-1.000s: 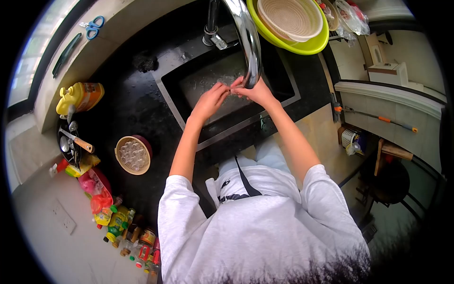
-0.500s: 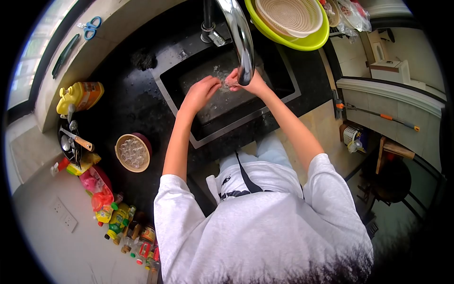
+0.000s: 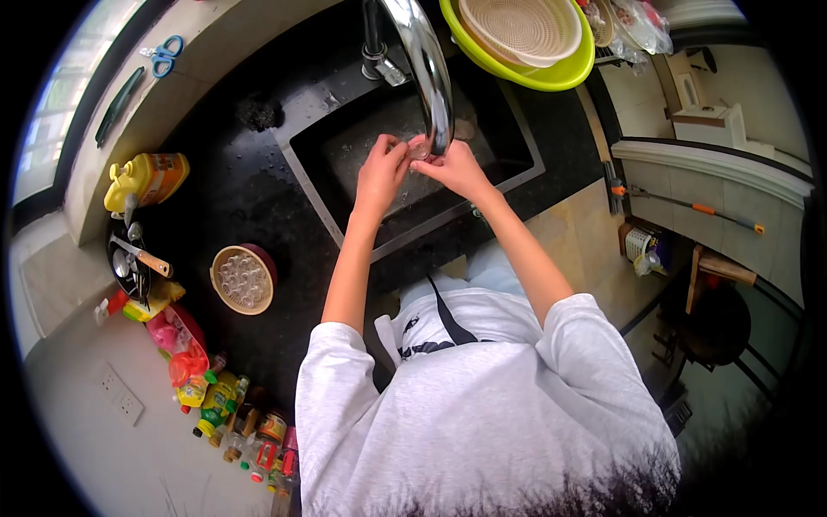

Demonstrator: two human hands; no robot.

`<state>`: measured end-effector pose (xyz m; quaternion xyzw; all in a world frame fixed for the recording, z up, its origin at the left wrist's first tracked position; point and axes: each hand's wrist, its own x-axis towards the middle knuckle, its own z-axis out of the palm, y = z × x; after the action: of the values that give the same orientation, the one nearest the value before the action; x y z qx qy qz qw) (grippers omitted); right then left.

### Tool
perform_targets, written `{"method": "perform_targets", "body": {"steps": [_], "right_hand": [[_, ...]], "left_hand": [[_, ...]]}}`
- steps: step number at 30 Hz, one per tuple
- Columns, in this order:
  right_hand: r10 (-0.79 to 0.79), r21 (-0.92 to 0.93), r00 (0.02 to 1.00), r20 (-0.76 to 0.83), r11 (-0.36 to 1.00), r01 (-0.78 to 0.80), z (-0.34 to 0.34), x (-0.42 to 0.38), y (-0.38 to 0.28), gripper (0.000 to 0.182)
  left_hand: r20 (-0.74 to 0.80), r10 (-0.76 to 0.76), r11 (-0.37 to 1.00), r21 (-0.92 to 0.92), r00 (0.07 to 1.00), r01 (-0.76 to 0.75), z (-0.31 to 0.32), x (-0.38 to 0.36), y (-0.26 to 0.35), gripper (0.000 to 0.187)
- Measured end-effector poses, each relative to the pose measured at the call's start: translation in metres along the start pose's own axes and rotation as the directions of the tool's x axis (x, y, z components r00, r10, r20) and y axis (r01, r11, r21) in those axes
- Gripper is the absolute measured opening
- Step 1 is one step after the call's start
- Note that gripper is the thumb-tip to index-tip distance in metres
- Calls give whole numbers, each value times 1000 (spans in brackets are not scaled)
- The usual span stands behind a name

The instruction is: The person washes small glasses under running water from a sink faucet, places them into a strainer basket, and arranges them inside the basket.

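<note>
Over the sink (image 3: 315,191), my left hand (image 3: 380,177) and my right hand (image 3: 459,171) meet under the faucet (image 3: 421,47). Between their fingertips is a small clear round piece (image 3: 419,150), glassy in look; its exact kind is too small to make out. Both hands have closed fingers on it, one from each side. The faucet's spout partly covers the right fingertips. On the counter to the left, a round beige basket (image 3: 216,283) holds several similar clear round pieces (image 3: 245,280).
A lime-green basin (image 3: 551,84) with a beige colander (image 3: 525,30) stands beyond the sink. A black scrubber (image 3: 259,113) lies left of the faucet. Along the left wall are a yellow jug (image 3: 155,179), a utensil holder (image 3: 129,263) and several bottles (image 3: 220,401). Scissors (image 3: 164,56) rest on the sill.
Both hands have come closer together beneath the spout, with the left moving right. The clear piece is now raised between the fingertips. The basket on the counter stays put.
</note>
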<state>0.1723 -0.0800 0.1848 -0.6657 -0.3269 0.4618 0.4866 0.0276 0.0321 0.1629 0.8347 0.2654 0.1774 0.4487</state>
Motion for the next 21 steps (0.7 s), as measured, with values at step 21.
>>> {"method": "perform_targets", "body": {"steps": [21], "right_hand": [[-325, -709, 844, 426, 459, 535, -79, 100, -110, 16]], "left_hand": [[44, -298, 711, 677, 954, 191, -24, -54, -39, 14]]}}
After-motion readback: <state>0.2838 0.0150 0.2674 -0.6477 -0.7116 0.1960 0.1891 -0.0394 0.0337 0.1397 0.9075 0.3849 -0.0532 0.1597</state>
